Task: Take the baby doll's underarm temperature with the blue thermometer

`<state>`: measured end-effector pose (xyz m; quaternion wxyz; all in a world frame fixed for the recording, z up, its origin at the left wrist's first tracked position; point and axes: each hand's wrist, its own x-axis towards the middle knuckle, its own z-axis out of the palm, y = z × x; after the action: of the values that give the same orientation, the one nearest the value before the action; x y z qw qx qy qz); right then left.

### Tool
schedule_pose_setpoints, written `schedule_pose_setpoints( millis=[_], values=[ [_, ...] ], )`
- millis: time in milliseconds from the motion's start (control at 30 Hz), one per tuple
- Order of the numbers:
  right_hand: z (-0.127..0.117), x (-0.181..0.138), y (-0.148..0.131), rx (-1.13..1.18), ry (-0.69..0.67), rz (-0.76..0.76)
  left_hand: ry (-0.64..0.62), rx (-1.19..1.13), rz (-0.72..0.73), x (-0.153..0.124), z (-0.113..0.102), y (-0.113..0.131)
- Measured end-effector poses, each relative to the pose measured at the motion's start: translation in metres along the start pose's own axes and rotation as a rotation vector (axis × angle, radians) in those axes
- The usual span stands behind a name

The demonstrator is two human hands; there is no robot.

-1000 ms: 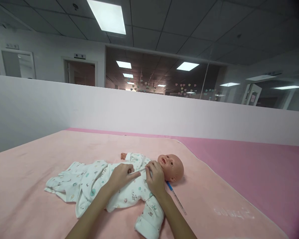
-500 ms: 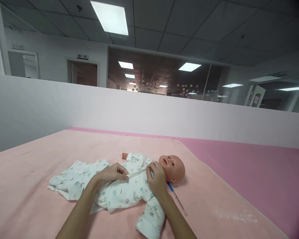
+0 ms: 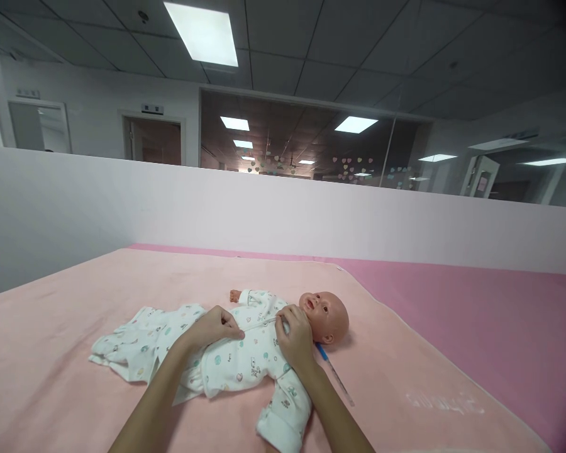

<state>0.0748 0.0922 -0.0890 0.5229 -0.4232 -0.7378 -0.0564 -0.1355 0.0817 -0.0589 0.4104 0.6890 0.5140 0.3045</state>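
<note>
A baby doll [image 3: 327, 314] lies on its back, head to the right, in a white printed baby top [image 3: 238, 363]. Its near sleeve stretches toward me, while a small hand shows at the far cuff. My left hand [image 3: 219, 327] is closed in a pinch on the top's front edge at the belly. Up by the doll's neck, my right hand [image 3: 294, 333] pinches the same edge, and the strip of cloth between both hands is drawn straight. White printed trousers [image 3: 144, 343] cover the area of the legs; no feet show.
A blue-capped pen [image 3: 334, 374] lies beside the doll's head, near my right forearm. Under everything spreads a peach blanket [image 3: 405, 358] over a pink mat [image 3: 500, 314]. A low white wall [image 3: 264, 211] with glass above closes off the far side.
Both hands keep their pinches on the top's edge with hardly any movement. The view has shifted slightly.
</note>
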Motion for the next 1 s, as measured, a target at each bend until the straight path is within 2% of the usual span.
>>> schedule_pose_setpoints(
  millis=[67,167,267,367,700,867,1000],
  values=[
    [0.000,0.000,0.000,-0.001,-0.009,0.010,0.037,0.054,0.006,-0.003,0.003,0.005],
    [-0.001,0.000,0.000,0.004,-0.013,0.011,0.027,0.180,0.037,-0.008,0.009,0.015],
    [0.000,0.000,0.000,0.001,-0.001,0.003,0.028,0.375,0.131,-0.015,0.015,0.020],
    [0.001,0.000,0.000,-0.014,-0.010,0.016,0.088,0.585,0.195,-0.021,0.020,0.021],
    [0.001,-0.001,0.000,-0.010,-0.046,0.053,0.285,1.109,0.145,-0.018,0.041,0.027],
    [0.002,-0.001,0.001,0.000,-0.046,0.048,0.306,1.180,0.152,-0.021,0.037,0.028],
    [0.002,-0.001,0.002,-0.008,-0.037,0.045,0.306,1.119,0.147,-0.023,0.028,0.034]
  ],
)
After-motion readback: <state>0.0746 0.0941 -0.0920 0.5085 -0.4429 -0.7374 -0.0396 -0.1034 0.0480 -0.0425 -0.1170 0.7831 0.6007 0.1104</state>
